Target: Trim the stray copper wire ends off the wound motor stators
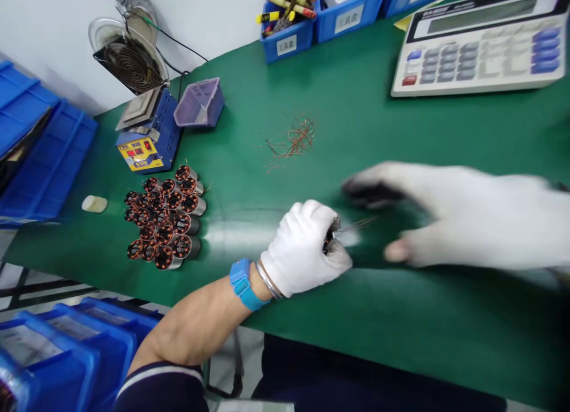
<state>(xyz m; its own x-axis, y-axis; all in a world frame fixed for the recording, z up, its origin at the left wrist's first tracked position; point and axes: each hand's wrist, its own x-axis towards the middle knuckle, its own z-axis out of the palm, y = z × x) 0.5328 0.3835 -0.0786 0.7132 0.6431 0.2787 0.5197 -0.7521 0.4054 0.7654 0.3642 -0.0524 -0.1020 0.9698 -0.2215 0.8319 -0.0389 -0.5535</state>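
"White-gloved left hand point(307, 249), clenched on what?"

"Dark wire-wound part point(328, 241), long axis hidden; fine loose wires point(356, 225) point right, toward the white-gloved right hand point(449, 210), blurred, fingers parted."

"Beyond them?"

"Green flat tabletop point(249, 162), thin copper scraps point(300, 139) ahead, silver copper-wound cylinders point(165, 234) left of both."

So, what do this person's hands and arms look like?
The left hand wears a white glove, with a silver-coloured bracelet and bright blue wristband behind it; the short sleeve is dark navy with a white stripe. The right hand, blurred, also wears a white glove, dark at some fingers; its sleeve can't be made out.
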